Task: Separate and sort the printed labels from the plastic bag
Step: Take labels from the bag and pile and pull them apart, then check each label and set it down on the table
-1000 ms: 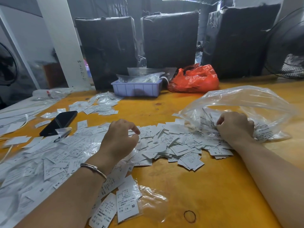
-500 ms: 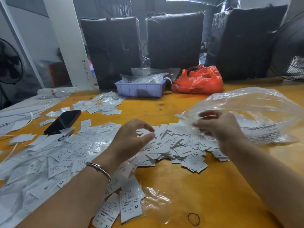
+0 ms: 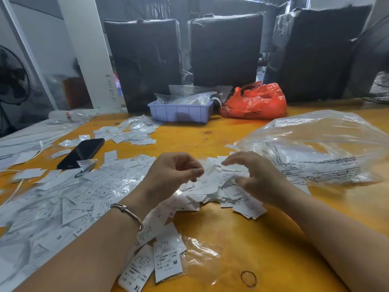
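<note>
Over the middle of the yellow surface [image 3: 221,239] I see both hands poised above the heap of printed labels [image 3: 229,192]. My left hand [image 3: 170,175] has its fingers curled, thumb and fingertips drawn together at a blurred white label; I cannot tell for certain that it is pinched. My right hand [image 3: 259,178] is blurred, fingers spread and bent downward over the heap, and I cannot tell whether it touches or holds any label. A metal bracelet [image 3: 128,211] sits on the left wrist. The clear plastic bag [image 3: 320,148] lies just right of the right hand, puffed up, its mouth toward the heap, with black print on its near side. More labels spread across the left of the surface, some in clear sleeves; two near my left forearm read M and XL. A black phone [image 3: 82,152] lies at the far left among them. Farther back stand a lilac tray [image 3: 181,112] and, beside it, a red bag [image 3: 254,102]. A rubber band [image 3: 248,279] lies near the front edge.
</note>
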Motion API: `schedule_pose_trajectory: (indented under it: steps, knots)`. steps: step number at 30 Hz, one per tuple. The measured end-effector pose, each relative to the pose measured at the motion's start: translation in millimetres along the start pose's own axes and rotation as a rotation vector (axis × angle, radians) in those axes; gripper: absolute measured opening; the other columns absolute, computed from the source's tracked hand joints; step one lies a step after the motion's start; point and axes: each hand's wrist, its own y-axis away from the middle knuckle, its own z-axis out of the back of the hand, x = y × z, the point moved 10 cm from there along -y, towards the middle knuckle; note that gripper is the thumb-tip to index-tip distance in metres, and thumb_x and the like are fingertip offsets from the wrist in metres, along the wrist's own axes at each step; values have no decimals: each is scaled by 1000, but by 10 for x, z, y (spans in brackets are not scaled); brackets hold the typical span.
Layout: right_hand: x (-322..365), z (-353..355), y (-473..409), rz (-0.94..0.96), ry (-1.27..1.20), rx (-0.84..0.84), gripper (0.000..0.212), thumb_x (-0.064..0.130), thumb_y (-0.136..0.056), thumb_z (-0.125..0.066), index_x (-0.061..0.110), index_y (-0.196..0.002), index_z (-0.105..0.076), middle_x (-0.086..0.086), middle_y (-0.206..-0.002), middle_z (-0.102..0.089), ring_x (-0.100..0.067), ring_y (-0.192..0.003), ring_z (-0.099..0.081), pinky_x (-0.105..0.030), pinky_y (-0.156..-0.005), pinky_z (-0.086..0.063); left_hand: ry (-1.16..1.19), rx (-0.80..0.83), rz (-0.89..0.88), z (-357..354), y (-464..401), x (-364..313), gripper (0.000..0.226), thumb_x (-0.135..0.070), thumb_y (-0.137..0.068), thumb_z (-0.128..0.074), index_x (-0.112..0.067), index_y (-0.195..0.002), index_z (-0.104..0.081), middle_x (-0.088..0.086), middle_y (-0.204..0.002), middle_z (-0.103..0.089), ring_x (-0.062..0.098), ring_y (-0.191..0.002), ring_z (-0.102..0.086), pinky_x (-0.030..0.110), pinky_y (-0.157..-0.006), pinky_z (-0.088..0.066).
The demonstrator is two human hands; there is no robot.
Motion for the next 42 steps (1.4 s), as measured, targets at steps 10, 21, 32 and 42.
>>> schedule_pose_trajectory:
  steps: [10, 21, 32, 42]
  knots:
    - [-104, -56, -59, -42, -141, -36, 13, 14, -77, -76, 25, -81, -77, 6, -104, -65, -12, -106, -53, -30, -93, -40, 74, 43, 35, -32, 10, 12, 16, -3, -79, -75, 1, -87, -62, 11, -84, -75, 17, -73, -71, 20, -64, -54]
    - [-284, 241, 19, -203, -489, -244, 21, 1, -81, -59, 12, -86, -76, -5, -73, -73, -13, -67, -66, -26, -65, -52, 302, 103, 126, -63, 27, 81, 13, 5, -77, -70, -3, -87, -71, 22, -95, -72, 32, -91, -72, 33, -80, -59]
    - [82, 376, 69, -3, -527, -260, 23, -4, -80, -65, 12, -94, -76, -2, -86, -70, -22, -77, -66, -30, -54, -56, 81, -5, 9, 23, 11, -6, 6, -7, -78, -77, -12, -82, -75, 3, -80, -76, 8, -73, -69, 13, -62, -51]
    - [420, 272, 103, 179, -326, -168, 5, 16, -78, -76, 11, -77, -76, 5, -72, -67, -11, -64, -63, -33, -61, -53, -13, 90, -136, -126, 74, -194, 17, -16, -74, -81, -3, -80, -73, 9, -78, -73, 27, -76, -68, 33, -71, -56]
